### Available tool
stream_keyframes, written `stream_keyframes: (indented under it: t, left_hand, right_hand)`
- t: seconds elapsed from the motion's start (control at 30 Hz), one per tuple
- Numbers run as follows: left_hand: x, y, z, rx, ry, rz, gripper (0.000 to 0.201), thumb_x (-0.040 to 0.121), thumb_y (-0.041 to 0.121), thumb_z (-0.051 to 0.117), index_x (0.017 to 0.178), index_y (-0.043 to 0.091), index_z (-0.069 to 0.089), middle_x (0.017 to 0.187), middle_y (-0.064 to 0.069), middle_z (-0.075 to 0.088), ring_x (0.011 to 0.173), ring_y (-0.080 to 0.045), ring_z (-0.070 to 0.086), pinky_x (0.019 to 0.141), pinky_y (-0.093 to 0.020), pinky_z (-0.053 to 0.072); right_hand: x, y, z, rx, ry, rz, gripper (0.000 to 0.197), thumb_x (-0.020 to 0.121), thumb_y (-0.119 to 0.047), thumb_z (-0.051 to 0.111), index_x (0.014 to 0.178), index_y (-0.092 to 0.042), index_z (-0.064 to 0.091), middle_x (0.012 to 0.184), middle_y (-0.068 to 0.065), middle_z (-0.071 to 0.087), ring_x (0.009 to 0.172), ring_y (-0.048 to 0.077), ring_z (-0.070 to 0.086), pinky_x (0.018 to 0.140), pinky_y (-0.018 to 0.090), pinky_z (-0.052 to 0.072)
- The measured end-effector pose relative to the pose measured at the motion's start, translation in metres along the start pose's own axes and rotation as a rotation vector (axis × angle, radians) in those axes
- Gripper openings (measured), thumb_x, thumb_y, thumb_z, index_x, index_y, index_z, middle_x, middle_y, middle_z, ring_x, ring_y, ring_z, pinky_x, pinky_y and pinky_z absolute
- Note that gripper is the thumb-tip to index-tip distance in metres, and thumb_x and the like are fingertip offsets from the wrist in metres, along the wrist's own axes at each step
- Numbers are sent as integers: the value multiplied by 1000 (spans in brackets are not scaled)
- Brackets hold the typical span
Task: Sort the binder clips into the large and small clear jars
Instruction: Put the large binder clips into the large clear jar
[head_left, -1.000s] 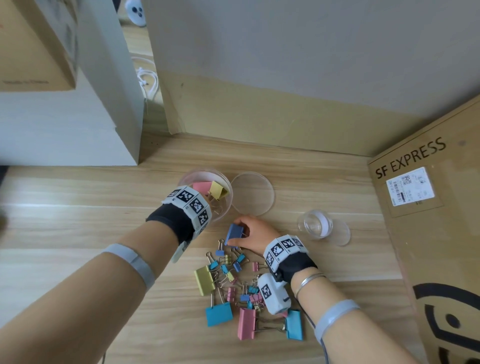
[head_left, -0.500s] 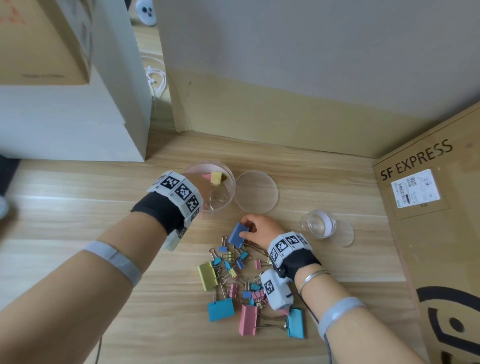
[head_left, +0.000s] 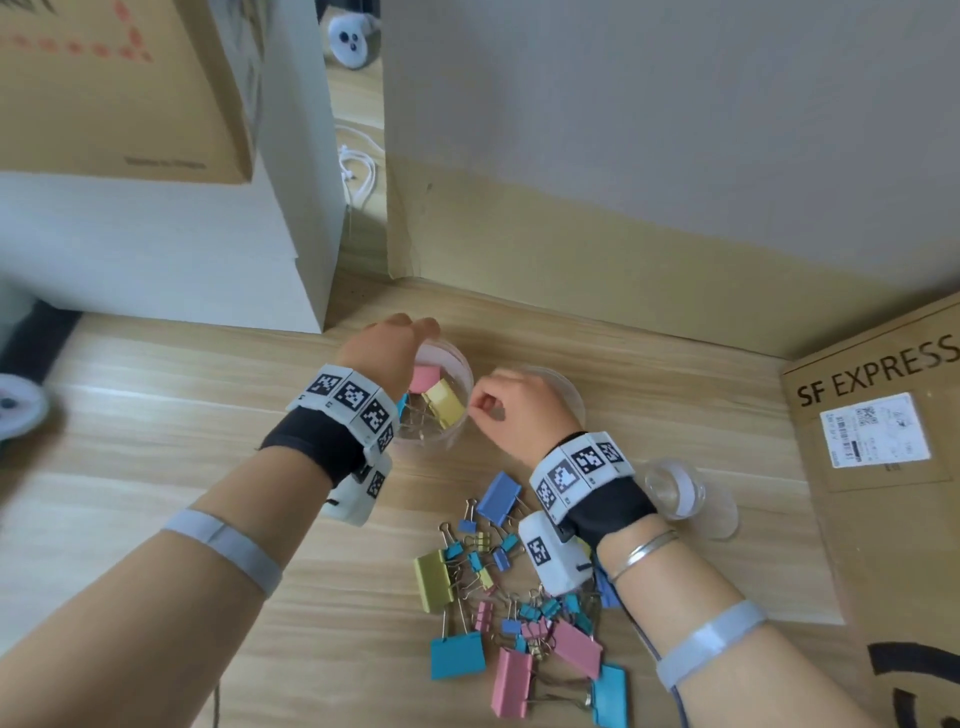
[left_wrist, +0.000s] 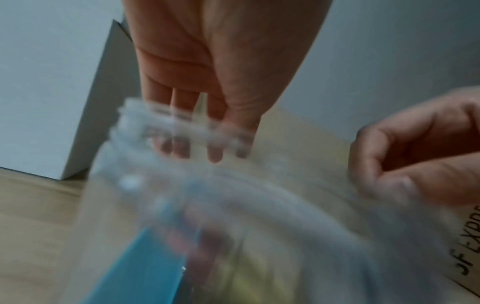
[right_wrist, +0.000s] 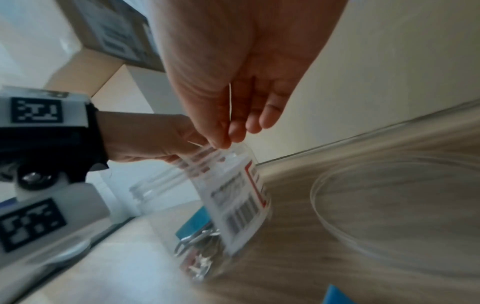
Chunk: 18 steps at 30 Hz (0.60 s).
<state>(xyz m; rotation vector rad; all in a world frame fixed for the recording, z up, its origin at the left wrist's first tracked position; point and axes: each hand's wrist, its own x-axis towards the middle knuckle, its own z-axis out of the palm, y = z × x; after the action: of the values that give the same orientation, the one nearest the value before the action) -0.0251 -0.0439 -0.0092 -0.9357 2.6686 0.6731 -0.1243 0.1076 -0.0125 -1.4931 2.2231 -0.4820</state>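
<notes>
The large clear jar (head_left: 456, 370) stands at the back of the wooden table with pink, yellow and blue large clips inside. My left hand (head_left: 410, 332) reaches over it and grips its neck (left_wrist: 135, 123) on the far side. My right hand (head_left: 480, 408) has curled fingers, and thumb and forefinger meet at the jar's right rim (right_wrist: 241, 150); it seems to pinch the rim. A periwinkle large clip (head_left: 498, 496) lies on the table below that hand. The pile of mixed binder clips (head_left: 519, 597) lies nearer me. The small clear jar (head_left: 670, 491) stands to the right, partly behind my right wrist.
The large jar's clear lid (head_left: 569, 392) lies right of the jar, half under my right hand. A small lid (head_left: 724, 514) sits by the small jar. A cardboard box (head_left: 883, 441) borders the right, a white box (head_left: 156, 249) the back left.
My right hand let go of the periwinkle clip, which now lies on the table, and rose to the large jar's rim. My left hand moved over the jar to its far side.
</notes>
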Motion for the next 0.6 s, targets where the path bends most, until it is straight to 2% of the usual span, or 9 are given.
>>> stream_keyframes:
  t: [0.07,0.13,0.2,0.3,0.4,0.5,0.53,0.6]
  left_hand:
    - [0,-5,-4,35,-32,-1,44,84,3,48,122,25,51,103,-5,58,81,-21,51,69,-29,43]
    - [0,-6,-6,60,-43,9,42,85,4,45,120,26,54,105,-6,62,78,-19,49,68,-28,41]
    - [0,-5,-5,29,-73,24,42,86,4,42,118,27,57,110,-6,65,83,-21,55,75,-30,48]
    - [0,-4,-2,-70,-125,53,43,85,3,40,116,25,59,116,-4,65,101,-23,60,89,-38,52]
    - [0,-2,0,-83,-126,97,41,85,2,42,116,23,60,116,-1,66,104,-20,59,90,-33,50]
    - [-3,-2,1,-82,-141,119,37,86,6,45,117,23,59,117,1,65,102,-17,58,87,-30,49]
    - [-4,-2,1,-87,-147,123,37,86,6,45,117,23,59,117,2,65,99,-16,57,86,-29,48]
    - [-5,-3,1,-99,-149,128,39,86,5,44,117,23,59,117,3,65,98,-15,55,85,-28,47]
  right_hand:
    - [4,-3,-1,-17,-31,26,9,85,-17,56,81,-16,64,82,-5,59,82,15,55,74,36,51]
    - [6,-6,-2,-11,-54,39,10,85,-18,55,82,-17,64,82,-5,61,82,15,56,75,36,51]
    - [6,-13,2,-41,-118,-28,13,86,-20,55,85,-17,67,87,-3,67,85,16,58,78,36,51]
    - [8,-34,12,-213,-376,-115,21,91,-24,49,97,-18,68,103,2,68,95,20,61,81,35,52]
    - [14,-41,24,-311,-604,-40,25,93,-22,45,102,-16,68,112,5,64,101,25,59,82,32,47]
    - [24,-39,38,-358,-716,110,21,92,-20,46,81,-11,62,99,8,64,89,24,58,75,31,45]
    - [27,-38,42,-368,-724,158,19,91,-20,47,82,-10,60,98,6,64,87,23,58,76,31,47]
    - [31,-38,48,-366,-723,213,23,91,-24,49,101,-10,64,108,1,66,93,20,62,82,33,51]
